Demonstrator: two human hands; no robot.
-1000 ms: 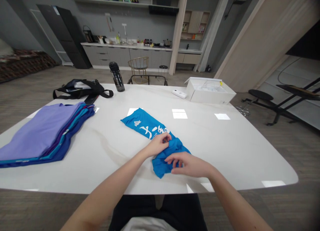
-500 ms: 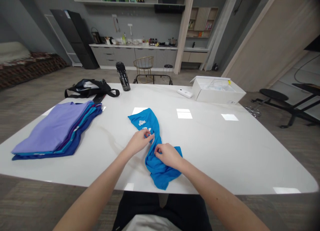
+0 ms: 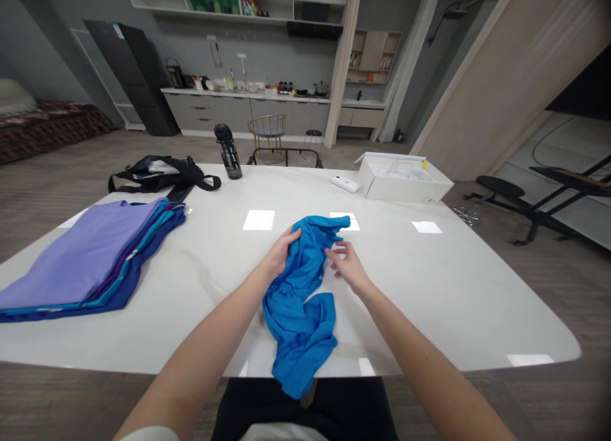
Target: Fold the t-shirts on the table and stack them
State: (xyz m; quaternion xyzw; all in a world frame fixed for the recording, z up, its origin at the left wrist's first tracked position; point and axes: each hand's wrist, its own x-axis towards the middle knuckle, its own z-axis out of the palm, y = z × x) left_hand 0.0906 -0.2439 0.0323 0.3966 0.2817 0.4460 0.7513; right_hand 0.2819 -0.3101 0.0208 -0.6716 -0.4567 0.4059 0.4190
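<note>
A crumpled blue T-shirt lies bunched on the white table in front of me, its lower end hanging over the near edge. My left hand grips its upper left side, thumb on top and the other fingers hidden by the cloth. On the opposite side, my right hand is beside the shirt's right edge with its fingers apart and slightly curled. Its fingertips are close to the fabric; contact is hard to make out. Most of the shirt's white print is turned out of sight.
Folded shirts with a purple one on top are stacked at the left. Behind them lie a black bag and a dark bottle. A white box and a white handheld device are at the back right of the table.
The shirt's upper part has been lifted and turned over to the right, hiding the logo. My left hand has moved up along it, and my right hand has moved to its right edge.
</note>
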